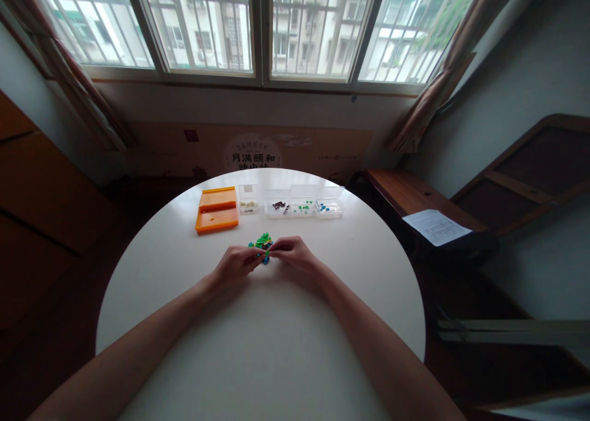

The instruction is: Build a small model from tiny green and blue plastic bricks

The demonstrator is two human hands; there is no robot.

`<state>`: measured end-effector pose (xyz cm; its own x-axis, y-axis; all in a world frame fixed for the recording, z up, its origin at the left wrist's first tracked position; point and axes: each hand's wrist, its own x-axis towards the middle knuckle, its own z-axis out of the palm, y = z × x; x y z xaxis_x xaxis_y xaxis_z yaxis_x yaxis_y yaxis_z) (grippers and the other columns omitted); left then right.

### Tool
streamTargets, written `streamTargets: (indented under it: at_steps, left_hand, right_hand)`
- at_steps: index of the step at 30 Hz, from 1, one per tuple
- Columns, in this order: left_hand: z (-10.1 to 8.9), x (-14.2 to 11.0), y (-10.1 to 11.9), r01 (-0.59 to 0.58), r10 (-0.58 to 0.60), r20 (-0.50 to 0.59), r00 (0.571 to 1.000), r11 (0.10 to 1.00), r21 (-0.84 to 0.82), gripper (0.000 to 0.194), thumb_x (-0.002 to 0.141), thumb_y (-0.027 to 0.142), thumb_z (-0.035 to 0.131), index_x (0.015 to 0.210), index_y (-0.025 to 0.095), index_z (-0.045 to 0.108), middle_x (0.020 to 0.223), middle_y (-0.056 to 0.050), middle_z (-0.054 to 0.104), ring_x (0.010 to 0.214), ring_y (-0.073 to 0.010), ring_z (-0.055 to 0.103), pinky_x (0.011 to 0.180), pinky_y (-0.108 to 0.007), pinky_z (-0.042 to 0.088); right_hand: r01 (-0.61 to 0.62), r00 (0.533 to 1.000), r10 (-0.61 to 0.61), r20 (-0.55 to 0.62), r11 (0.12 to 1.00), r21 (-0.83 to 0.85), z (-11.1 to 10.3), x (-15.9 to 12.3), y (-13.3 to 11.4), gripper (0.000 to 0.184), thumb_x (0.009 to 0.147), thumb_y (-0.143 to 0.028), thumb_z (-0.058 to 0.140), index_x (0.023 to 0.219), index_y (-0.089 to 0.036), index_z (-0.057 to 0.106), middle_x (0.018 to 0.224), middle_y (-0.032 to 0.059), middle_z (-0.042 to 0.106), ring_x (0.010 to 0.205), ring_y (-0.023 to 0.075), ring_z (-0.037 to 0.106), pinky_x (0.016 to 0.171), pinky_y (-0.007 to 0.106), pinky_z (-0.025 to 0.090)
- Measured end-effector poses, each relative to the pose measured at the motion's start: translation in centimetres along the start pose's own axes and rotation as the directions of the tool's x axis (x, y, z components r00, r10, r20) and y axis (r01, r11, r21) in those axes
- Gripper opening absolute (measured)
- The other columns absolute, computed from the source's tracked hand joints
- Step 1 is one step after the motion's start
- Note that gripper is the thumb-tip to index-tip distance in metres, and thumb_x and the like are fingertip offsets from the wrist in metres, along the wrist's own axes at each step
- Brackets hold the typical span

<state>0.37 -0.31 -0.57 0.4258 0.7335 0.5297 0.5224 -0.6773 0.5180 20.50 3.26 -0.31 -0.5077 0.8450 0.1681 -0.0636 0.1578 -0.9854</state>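
Observation:
A small building-brick model (264, 241) in green, blue, brown and a touch of yellow is at the middle of the white round table (271, 347). My left hand (236, 262) grips its near left side, thumb and forefinger pinched together. From the right, my right hand (295, 252) pinches the same model near a small green piece. The fingertips of both hands nearly meet there and hide part of it. Whether the model rests on the table or is lifted slightly, I cannot tell.
Beyond the hands stand an orange tray (217, 222) with a small piece in it and transparent boxes: one with cream pieces (249, 207), others joined in a row (304, 213) with brown, green and blue pieces. Printed paper (436, 227) lies on a wooden bench to the right.

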Motion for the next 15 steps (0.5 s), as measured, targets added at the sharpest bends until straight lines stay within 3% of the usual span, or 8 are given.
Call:
streamTargets:
  at_steps: [15]
  left_hand:
    - [-0.15,0.17,0.28,-0.019,0.019,-0.004,1.0,1.0,0.004,0.024,0.085,0.029,0.055,0.088,0.011,0.071,0.047,0.0,0.057,0.039,-0.0058,0.046,0.045,-0.014,0.038]
  right_hand:
    - [-0.018,1.0,0.018,-0.006,1.0,-0.025,0.08,-0.05,-0.53,0.031,0.059,-0.038,0.076,0.073,-0.011,0.07,0.068,0.0048,0.068,0.063,0.0137,0.059,0.065,0.027,0.047]
